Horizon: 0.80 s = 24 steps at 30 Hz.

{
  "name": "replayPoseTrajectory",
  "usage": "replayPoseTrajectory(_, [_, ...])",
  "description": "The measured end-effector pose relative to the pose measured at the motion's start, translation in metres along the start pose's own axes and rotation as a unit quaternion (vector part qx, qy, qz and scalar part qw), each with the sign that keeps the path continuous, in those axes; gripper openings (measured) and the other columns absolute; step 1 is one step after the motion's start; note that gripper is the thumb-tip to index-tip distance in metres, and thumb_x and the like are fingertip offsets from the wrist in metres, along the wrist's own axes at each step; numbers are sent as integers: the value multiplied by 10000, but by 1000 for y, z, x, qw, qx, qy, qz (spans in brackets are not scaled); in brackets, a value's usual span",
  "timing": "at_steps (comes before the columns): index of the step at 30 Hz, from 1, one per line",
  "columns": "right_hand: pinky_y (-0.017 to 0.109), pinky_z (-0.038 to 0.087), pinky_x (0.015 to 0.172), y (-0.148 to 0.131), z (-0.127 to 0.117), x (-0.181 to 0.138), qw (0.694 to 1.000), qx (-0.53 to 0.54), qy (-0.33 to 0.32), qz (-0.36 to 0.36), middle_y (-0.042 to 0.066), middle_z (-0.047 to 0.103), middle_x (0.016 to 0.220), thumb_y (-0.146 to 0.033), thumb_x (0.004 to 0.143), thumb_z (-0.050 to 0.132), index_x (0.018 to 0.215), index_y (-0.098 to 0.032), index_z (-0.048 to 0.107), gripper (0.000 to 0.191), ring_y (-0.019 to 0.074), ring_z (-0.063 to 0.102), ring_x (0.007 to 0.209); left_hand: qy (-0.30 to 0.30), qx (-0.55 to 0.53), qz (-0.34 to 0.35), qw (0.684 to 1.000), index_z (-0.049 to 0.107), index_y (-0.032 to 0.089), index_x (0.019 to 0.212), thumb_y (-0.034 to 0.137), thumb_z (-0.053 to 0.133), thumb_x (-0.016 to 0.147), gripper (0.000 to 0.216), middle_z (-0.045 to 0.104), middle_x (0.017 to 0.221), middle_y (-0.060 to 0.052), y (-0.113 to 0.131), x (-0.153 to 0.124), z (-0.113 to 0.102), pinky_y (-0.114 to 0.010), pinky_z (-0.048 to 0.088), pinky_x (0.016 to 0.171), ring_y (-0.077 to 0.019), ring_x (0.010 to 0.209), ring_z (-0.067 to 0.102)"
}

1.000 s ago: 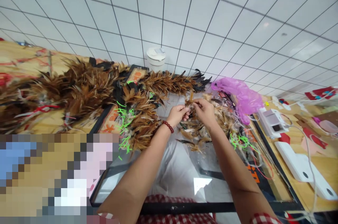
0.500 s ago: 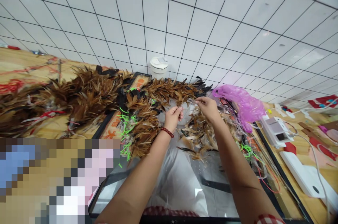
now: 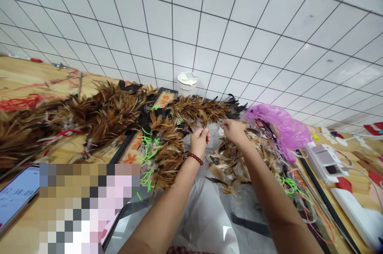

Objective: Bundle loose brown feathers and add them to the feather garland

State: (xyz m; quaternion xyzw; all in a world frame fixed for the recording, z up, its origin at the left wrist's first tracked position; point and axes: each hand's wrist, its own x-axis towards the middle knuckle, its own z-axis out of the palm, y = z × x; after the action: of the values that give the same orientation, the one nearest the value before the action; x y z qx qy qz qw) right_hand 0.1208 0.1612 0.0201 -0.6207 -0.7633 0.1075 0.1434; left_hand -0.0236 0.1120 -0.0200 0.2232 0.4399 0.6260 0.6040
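Observation:
My left hand (image 3: 200, 139), with a red bead bracelet at the wrist, is closed in a pinch just below a long bundle of brown feathers (image 3: 196, 109). My right hand (image 3: 234, 129) is also closed, fingers pinched, a short way to the right. A thin strand seems to run between the two hands; I cannot make out what it is. Under and right of my right hand lies a loose heap of brown feathers (image 3: 236, 160). A clear plastic sheet (image 3: 206, 214) covers the dark-framed board below my forearms.
Big bundles of brown and black feathers (image 3: 98, 114) with green ties (image 3: 148, 146) spread to the left. A white lidded cup (image 3: 187, 83) stands by the tiled wall. A purple plastic bag (image 3: 281, 126), white devices (image 3: 324, 158) and cables lie right. A phone (image 3: 14, 196) lies lower left.
Both hands have lifted out of the loose feather heap and drawn apart, toward the long feather bundle. The view has tilted up and shifted, bringing a phone into sight at lower left.

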Motion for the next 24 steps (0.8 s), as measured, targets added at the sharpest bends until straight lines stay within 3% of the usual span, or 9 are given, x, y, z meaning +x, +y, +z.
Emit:
replayPoseTrajectory(1, [292,458,682,-1,-1,-8,993,115,9,12,61,679,780,-238,838,549,823,-176,635,107,184,630,739,-3,1,0,1000,606,125,719,343,687,748,235,526,520,53,0,0,0,-179,317,394,-52,421,452])
replayPoseTrajectory(3, [280,469,632,-5,-2,-25,943,330,8,32,21,652,679,-379,817,601,797,-188,598,192,157,603,638,-11,6,1,1000,609,123,719,343,691,748,237,538,528,47,-1,0,1,-181,338,399,-55,425,466])
replayPoseTrajectory(6, [273,473,613,-15,3,-45,868,493,8,51,11,651,659,-497,719,700,783,-193,602,326,141,590,606,-31,10,-7,999,613,117,714,311,684,763,212,572,547,27,-2,-2,1,-189,393,426,-69,448,514])
replayPoseTrajectory(12, [324,507,729,-23,21,-53,842,532,74,43,22,680,736,-492,652,758,803,-208,659,337,166,614,692,-86,23,-46,995,611,118,701,336,740,730,255,651,620,-22,-1,-9,2,-216,477,495,-105,514,609])
replayPoseTrajectory(18, [294,485,645,-18,32,-50,835,540,94,47,1,623,727,-491,630,773,757,-207,645,337,138,561,627,-139,23,-64,988,624,105,667,375,803,651,324,650,615,-25,1,-14,3,-213,473,480,-99,504,596])
replayPoseTrajectory(24, [288,466,709,-11,36,-51,843,523,125,24,10,599,785,-458,682,749,755,-200,655,284,135,556,709,-171,34,-68,982,639,94,653,383,805,640,334,635,603,-33,0,-12,0,-211,455,479,-85,493,565])
